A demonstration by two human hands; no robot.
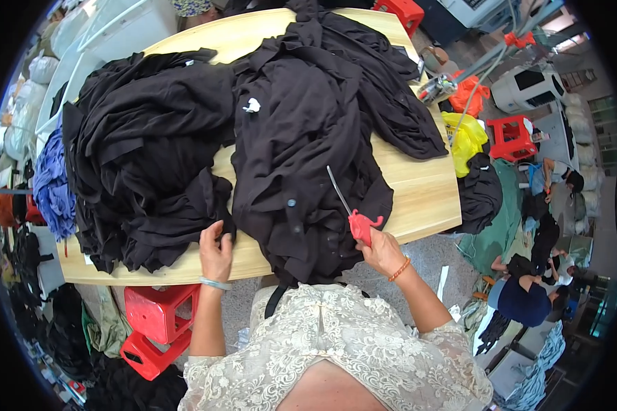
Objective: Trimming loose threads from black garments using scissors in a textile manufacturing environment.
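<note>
My right hand (382, 255) is closed round the red handles of a pair of scissors (360, 227). Their slim metal blade points up and away, over a black garment (298, 151) spread down the middle of the table. This garment carries a small white tag and a round blue button, and its lower end hangs past the table's near edge. At that same edge, my left hand (215, 255) has its fingers loosely apart, nothing visible in them. Its fingertips are beside the heaped black garments (144, 171) on the left; whether they touch the cloth is unclear.
The pale wooden table (425, 192) has a rounded near edge. Red plastic stools (159, 312) stand at lower left, another red stool (511, 138) at right. Blue cloth (53, 181) hangs at the far left. A yellow bag (466, 142) lies beside the table. Other people work at right.
</note>
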